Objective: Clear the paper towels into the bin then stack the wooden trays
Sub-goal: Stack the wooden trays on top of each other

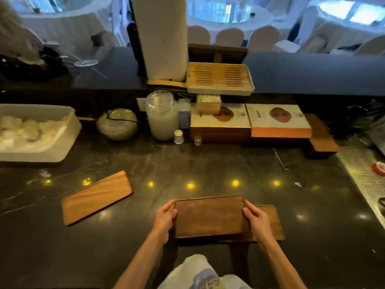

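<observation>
A dark wooden tray (208, 216) is held by both short ends just above the counter near its front edge. My left hand (165, 219) grips its left end and my right hand (255, 219) grips its right end. Under it, shifted to the right, lies a second wooden tray (270, 224), partly hidden. A lighter wooden tray (96, 197) lies slanted on the dark counter (208, 167) to the left. No loose paper towels show on the counter.
A white tub (52, 147) of pale round items stands at the far left. Glass jars (161, 115), flat boxes (250, 122) and a slatted tray (219, 79) line the back. More wooden trays (321, 142) sit at the right by a perforated metal drain (360, 170).
</observation>
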`<state>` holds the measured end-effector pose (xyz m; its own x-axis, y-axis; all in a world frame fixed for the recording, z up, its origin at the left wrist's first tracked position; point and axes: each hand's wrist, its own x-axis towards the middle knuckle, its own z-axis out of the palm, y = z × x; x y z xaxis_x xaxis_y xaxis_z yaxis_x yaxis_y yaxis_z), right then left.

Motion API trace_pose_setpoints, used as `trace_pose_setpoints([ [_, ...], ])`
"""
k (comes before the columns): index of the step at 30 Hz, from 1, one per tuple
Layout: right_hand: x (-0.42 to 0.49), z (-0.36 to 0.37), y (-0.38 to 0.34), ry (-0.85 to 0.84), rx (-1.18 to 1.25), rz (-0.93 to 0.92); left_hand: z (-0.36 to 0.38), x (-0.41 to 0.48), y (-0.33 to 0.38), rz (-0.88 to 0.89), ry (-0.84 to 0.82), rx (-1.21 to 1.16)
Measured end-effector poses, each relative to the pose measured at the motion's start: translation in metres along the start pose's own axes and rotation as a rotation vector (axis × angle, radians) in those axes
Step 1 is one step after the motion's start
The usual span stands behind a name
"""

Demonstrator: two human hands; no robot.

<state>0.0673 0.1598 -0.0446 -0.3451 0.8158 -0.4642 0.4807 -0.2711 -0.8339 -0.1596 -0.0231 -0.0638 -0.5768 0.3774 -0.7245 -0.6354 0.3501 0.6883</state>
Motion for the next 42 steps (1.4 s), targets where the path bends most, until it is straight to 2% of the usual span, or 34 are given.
trace_pose_setpoints([
  [4, 0.013, -0.068, 0.043, 0.089, -0.087, 0.054, 0.073, -0.019, -0.028, 0.038, -0.010, 0.177],
  [6, 0.021, -0.092, 0.059, 0.105, -0.128, 0.068, 0.103, -0.019, -0.035, 0.111, 0.026, 0.361],
  [10, 0.033, -0.111, 0.072, 0.124, -0.293, 0.077, 0.139, -0.017, -0.041, 0.308, 0.089, 0.812],
  [13, 0.041, -0.116, 0.074, 0.163, -0.382, 0.028, 0.153, -0.021, -0.044, 0.376, 0.063, 0.907],
  [17, 0.046, -0.114, 0.074, 0.161, -0.412, -0.001, 0.161, -0.023, -0.049, 0.359, 0.094, 0.948],
  [26, 0.051, -0.115, 0.080, 0.087, -0.450, -0.071, 0.167, -0.033, -0.049, 0.320, 0.193, 0.872],
  [31, 0.054, -0.110, 0.082, 0.059, -0.302, -0.018, 0.163, -0.035, -0.048, 0.307, 0.195, 0.815],
  [36, 0.043, -0.107, 0.080, -0.041, 0.010, 0.042, 0.165, -0.041, -0.063, 0.249, 0.169, 0.771],
  [42, 0.036, -0.109, 0.079, -0.088, 0.025, 0.078, 0.163, -0.047, -0.076, 0.244, 0.148, 0.654],
])
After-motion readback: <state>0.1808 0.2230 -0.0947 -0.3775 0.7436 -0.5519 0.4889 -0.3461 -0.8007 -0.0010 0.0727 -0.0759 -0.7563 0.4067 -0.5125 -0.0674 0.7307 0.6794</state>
